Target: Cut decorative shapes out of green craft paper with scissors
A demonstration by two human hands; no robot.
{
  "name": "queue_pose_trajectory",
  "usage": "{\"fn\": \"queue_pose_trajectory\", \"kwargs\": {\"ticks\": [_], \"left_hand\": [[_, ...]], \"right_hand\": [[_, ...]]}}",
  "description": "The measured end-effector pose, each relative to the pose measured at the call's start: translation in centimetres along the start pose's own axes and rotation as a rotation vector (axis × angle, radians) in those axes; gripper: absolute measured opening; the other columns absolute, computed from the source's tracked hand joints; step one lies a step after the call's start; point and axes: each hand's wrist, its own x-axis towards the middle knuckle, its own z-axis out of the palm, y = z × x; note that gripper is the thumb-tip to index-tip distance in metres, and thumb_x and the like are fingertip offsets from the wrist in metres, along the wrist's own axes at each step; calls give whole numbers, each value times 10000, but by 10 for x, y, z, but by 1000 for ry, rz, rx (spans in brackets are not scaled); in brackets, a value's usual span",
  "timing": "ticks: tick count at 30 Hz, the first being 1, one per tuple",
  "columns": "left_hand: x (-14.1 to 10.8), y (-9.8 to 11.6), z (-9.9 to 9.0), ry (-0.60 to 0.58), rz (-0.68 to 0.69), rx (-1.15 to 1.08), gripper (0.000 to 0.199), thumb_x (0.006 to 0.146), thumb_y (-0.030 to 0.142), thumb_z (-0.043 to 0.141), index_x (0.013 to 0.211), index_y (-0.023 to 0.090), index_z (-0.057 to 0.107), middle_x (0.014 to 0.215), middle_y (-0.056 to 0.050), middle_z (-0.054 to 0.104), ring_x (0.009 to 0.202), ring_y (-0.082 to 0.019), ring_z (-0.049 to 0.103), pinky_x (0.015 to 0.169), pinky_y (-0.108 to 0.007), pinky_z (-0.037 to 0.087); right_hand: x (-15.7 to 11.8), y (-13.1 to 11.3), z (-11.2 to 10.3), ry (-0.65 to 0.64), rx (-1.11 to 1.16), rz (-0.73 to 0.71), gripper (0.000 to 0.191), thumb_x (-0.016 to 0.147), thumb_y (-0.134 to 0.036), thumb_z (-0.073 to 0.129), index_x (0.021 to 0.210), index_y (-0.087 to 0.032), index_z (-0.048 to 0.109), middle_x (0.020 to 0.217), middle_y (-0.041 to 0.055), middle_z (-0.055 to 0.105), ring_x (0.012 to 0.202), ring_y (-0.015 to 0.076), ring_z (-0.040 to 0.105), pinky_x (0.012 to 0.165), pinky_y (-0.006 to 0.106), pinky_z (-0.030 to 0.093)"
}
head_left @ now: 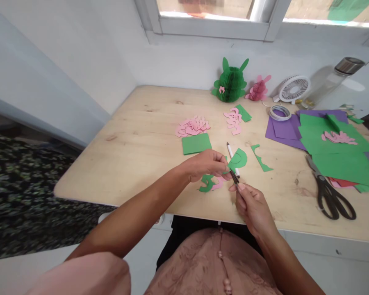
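- Nearest to the camera is a pink sleeve (89, 274), and from it the left forearm reaches forward and to the right, over the edge of the worktop (153, 123).
- Left grip (206, 164) is turned with its back upward, the fingers bent and pinched narrow on a green paper piece (240, 159).
- Right grip (252, 207) comes from the lower right, its fingers curled and its thumb on top; it is closed around a dark slim tool (234, 178), which points toward the left fingertips. I cannot tell if the tool touches the paper.
- This green paper piece is just beyond the left fingertips, above the worktop; it has a rounded outer edge and shows a curved line inside.
- Behind the paper lies a white pen (229, 149), partly covered.
- Just below the left grip are a green cutout (206, 184) and a pink cutout (217, 183).
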Motion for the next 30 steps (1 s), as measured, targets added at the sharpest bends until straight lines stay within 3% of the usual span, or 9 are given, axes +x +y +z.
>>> {"fn": "queue_pose_trajectory", "kwargs": {"ticks": [25,30], "left_hand": [[-2,-1,-2,26,-2,33,110,639,140,643,612,168,540,595,-19,667,748,-197,705,601,-228,438],[-6,-1,0,13,4,21,133,639,175,669,616,172,538,613,-24,681,764,-199,702,658,-260,461]], "right_hand": [[-6,-1,-6,-17,-25,42,352,798,-489,631,812,-138,657,436,-115,272,400,52,125,378,218,66],[-10,-4,-14,90,-52,-140,301,780,-458,651,830,-162,669,468,-102,268,428,72,167,401,221,126]]}}
